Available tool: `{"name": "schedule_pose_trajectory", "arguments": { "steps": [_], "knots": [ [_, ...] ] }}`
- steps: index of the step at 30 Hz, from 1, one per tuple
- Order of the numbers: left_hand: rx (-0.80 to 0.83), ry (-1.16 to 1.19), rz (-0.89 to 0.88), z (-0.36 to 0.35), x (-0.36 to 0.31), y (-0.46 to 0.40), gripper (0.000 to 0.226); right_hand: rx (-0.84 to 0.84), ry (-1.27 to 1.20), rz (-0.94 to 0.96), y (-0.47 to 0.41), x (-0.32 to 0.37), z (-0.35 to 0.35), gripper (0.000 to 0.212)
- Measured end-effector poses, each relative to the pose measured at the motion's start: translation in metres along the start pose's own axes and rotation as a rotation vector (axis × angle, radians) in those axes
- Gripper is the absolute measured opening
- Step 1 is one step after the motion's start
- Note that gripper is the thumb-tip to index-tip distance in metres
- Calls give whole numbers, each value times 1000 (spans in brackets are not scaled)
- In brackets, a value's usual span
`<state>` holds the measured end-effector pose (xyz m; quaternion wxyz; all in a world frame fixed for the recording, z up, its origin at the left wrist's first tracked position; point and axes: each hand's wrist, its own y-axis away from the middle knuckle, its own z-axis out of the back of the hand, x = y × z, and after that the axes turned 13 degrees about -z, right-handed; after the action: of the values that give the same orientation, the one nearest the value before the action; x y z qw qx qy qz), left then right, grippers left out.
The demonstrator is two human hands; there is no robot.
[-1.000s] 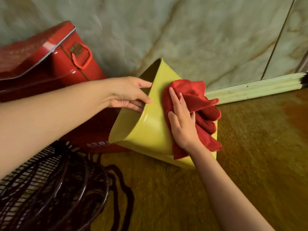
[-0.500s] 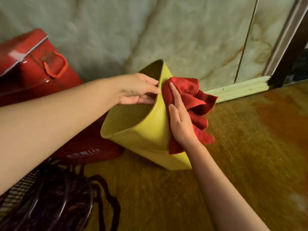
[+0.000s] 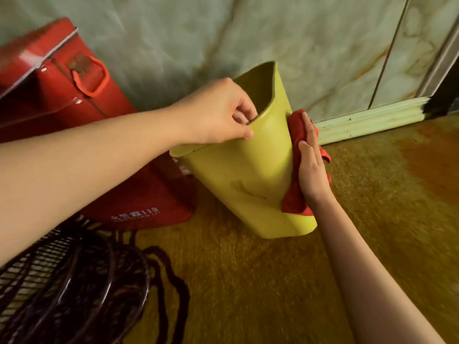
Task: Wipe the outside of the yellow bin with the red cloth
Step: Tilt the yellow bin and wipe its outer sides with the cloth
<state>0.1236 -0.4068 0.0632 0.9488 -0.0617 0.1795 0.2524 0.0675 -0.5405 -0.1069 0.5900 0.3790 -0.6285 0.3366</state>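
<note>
Support comes from the left hand (image 3: 218, 112), which enters from 9 o'clock and pinches the near rim of the yellow bin (image 3: 248, 184): thumb on the outer wall, curled fingers inside the mouth, a narrow closed grip holding the rim. The bin stands on the floor (image 3: 273, 281) at frame centre, tilted, with its long axis running from the base at about 5 o'clock up to the open mouth at about 11 o'clock; the mouth faces the red case (image 3: 64, 95) that lies at 9 to 10 o'clock. A dark wire fan guard (image 3: 62, 294) with its cord occupies the 7 o'clock corner, well apart from the work. From the left-hand grip, the unwiped broad face of the bin extends toward 5 o'clock and carries a visible smudge low on the wall. At 3 o'clock from that face, the right hand (image 3: 311, 167) lies flat and open-palmed, fingers extended toward 12 o'clock, pressing the red cloth (image 3: 294, 197) against the right side wall; the cloth is trapped between palm and bin, not clenched. Judgement: the right hand is the nearer one to the remaining surface, so the coming stroke calls for travel along the long axis, or around the corner toward 9 o'clock, while the left hand steadies the rim.
</note>
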Motion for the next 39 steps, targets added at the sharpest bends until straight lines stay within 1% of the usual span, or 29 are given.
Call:
{"name": "schedule_pose_trajectory", "arguments": {
  "steps": [4,9,11,12,14,15,16,18,19,20,22,24,27,29,32,34,35,37,39],
  "knots": [
    [-137,-40,1,1,-21,-20,16,-58,-41,69,19,10,7,54],
    [-190,-113,52,-13,-38,-45,16,-217,-137,171,58,16,-17,58],
    [-183,-109,79,-19,-48,-63,12,-281,-85,222,62,19,-31,63],
    [-147,-78,78,-18,-52,-71,11,-311,-46,254,61,19,-34,64],
    [8,85,100,-11,-50,-76,17,-355,51,307,56,12,-28,62],
    [106,152,101,-5,-45,-71,19,-379,132,291,51,7,-22,61],
    [210,166,74,0,-39,-63,23,-412,238,234,46,1,-14,61],
    [356,-2,14,8,-22,-43,23,-494,405,82,36,-8,-4,60],
    [372,-70,-9,7,-15,-35,21,-533,461,53,32,-11,1,59],
    [358,-82,-20,8,-7,-28,19,-552,484,54,27,-12,1,58],
    [339,4,-26,12,5,-19,16,-541,507,81,19,-12,1,58],
    [377,101,-2,16,8,-18,16,-523,516,93,17,-10,1,58],
    [406,246,2,19,13,-18,21,-500,431,88,22,-1,-7,58],
    [430,333,-9,16,10,-22,20,-516,356,95,21,17,-21,62],
    [448,326,-16,13,3,-32,20,-548,300,209,9,48,-40,58],
    [439,337,-10,12,3,-36,20,-545,311,282,4,50,-40,54],
    [433,348,-7,11,5,-37,19,-539,318,277,4,43,-36,54],
    [382,360,27,12,8,-35,17,-536,318,194,12,15,-25,56],
    [253,319,79,15,9,-31,8,-531,303,95,24,-19,-11,55]
  ]
}}
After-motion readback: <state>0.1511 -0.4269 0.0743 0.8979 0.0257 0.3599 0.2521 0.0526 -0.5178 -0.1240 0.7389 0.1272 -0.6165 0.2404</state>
